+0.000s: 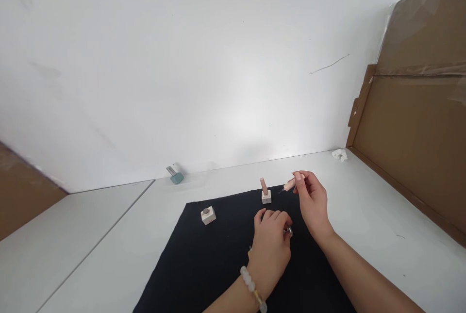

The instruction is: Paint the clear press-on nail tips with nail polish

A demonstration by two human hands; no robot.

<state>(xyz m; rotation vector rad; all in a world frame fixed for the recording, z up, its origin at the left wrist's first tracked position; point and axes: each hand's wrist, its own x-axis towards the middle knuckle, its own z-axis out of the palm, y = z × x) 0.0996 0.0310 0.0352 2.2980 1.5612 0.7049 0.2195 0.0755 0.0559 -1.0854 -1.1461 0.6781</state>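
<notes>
In my right hand (313, 201) is a pale pink nail polish cap (290, 185), pinched between thumb and fingers. Its thin dark brush points down to the left, above the cloth's far edge. My left hand (271, 242), with a beaded bracelet at the wrist, is curled over the cloth just below. A small shiny object (290, 230) shows at its fingertips, mostly covered by the hand. Beyond the left hand stands a white nail polish bottle (266, 198) with a tall pink cap. Partly hidden behind the left wrist is a small yellowish thing (249, 253).
A black cloth (196, 259) covers the middle of the white table (112, 259). On its left lies a white square bottle (208, 215) with a greyish top. A teal bottle (176, 177) lies by the wall, crumpled tissue (340, 155) at right. Cardboard (418, 133) borders the right.
</notes>
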